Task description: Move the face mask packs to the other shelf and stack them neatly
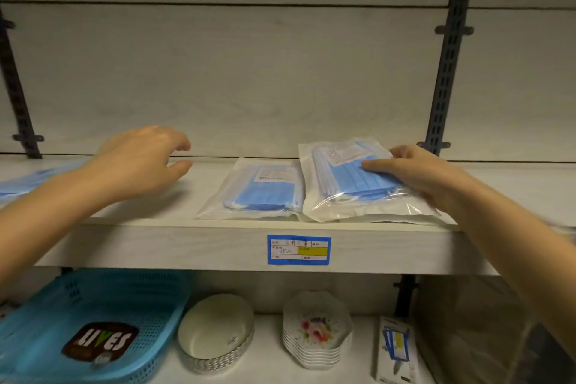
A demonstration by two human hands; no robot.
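Observation:
Two clear packs of blue face masks lie side by side on the pale shelf point(218, 243). The flat left pack point(258, 190) rests untouched. The right pack point(349, 184) is tilted, its right side raised, and appears to lie on another pack. My right hand point(417, 171) grips its right edge, thumb on top. My left hand point(143, 162) hovers over the bare shelf left of the packs, fingers apart and holding nothing. More blue mask packs point(28, 184) show blurred at the far left behind my left forearm.
A blue price label point(299, 249) is stuck on the shelf's front edge. Below stand a blue plastic basket point(93, 330), a stack of foil pans point(215, 337), stacked flowered plates point(318, 333) and a small white box point(396, 349). Dark slotted uprights point(445, 72) flank the bay.

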